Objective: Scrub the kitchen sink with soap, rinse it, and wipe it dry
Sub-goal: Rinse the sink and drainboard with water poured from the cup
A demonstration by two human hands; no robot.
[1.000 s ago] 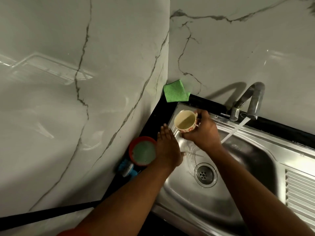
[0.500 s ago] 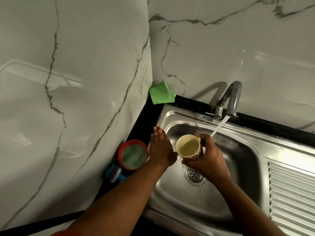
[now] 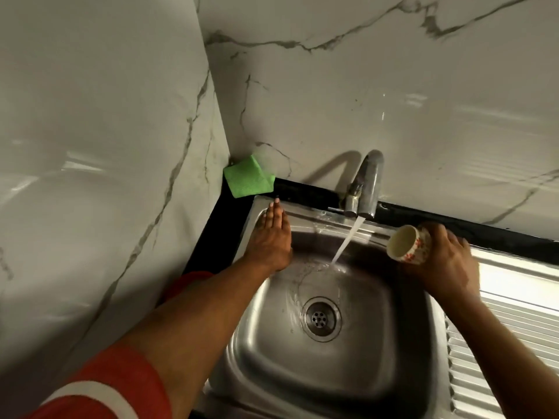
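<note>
The steel sink (image 3: 272, 352) fills the lower middle, with a round drain (image 3: 321, 319) in its bowl. Water runs from the tap (image 3: 367, 186) into the bowl. My left hand (image 3: 272, 240) lies flat with straight fingers on the sink's back-left rim and wall. My right hand (image 3: 444, 261) grips a small cream cup with red flowers (image 3: 408, 244), tipped on its side at the sink's right rim, its mouth turned toward the stream. A folded green cloth (image 3: 248, 179) sits in the wall corner behind the sink.
Marble walls close in at the left and back. A black counter strip (image 3: 308, 192) runs behind the sink. The ribbed steel drainboard (image 3: 499, 343) lies to the right. A red-rimmed object (image 3: 184, 282) shows partly under my left forearm.
My right hand carried the cup from the sink's left-middle to the right rim and tipped it over. My left hand slid back toward the far-left corner. The view shifted right.
</note>
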